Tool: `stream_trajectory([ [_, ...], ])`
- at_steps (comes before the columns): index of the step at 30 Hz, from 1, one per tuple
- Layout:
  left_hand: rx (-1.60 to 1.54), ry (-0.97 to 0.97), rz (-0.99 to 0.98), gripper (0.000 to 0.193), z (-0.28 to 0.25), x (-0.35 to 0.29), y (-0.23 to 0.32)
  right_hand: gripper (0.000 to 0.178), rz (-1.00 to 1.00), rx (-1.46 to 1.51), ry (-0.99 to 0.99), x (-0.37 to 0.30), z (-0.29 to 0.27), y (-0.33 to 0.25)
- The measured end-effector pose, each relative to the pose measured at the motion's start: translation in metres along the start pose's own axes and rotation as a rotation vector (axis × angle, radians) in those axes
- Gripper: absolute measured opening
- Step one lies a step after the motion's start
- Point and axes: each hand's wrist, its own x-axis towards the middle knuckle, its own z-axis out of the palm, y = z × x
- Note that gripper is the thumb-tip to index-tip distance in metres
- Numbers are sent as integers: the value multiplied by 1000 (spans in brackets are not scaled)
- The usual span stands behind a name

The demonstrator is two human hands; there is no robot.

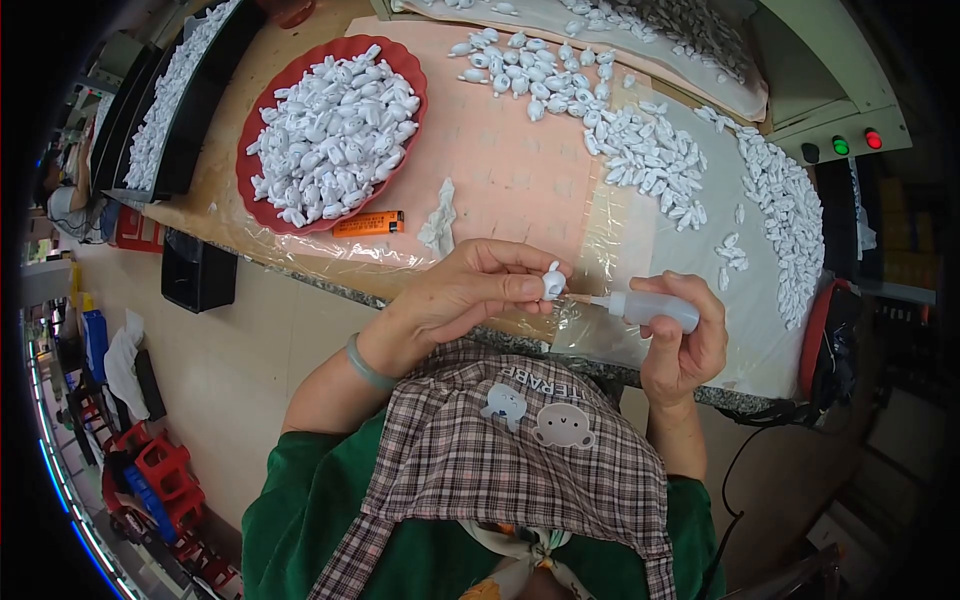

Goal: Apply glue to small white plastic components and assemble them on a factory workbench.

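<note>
Head view, and both hands are busy near the middle of the frame. The left hand has its thumb and fingers pinched on a small white figure, held up just over the near edge of the bench. The right hand has its fingers wrapped around a squeezy clear bottle, lying nearly sideways with its thin tip aimed left at the figure. Can't really tell if the tip is touching it or just right beside it.

Upper left there's a red bowl with a wavy rim, heaped with white figures, plus a long black tray full of small white bits. A crumpled tissue sits just right of the bowl. More figures are scattered at upper centre, and loose white pieces are piled right of centre, with another heap further right.
</note>
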Motion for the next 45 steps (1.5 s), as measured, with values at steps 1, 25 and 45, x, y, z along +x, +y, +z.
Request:
stream_trajectory([
  [1,11,-6,0,30,0,0,-1,39,-1,4,1,0,0,0],
  [25,26,-44,50,17,-4,2,-1,34,-248,-238,-27,2,1,-10],
  [45,56,-2,137,18,-15,6,2,36,510,495,246,20,0,35],
])
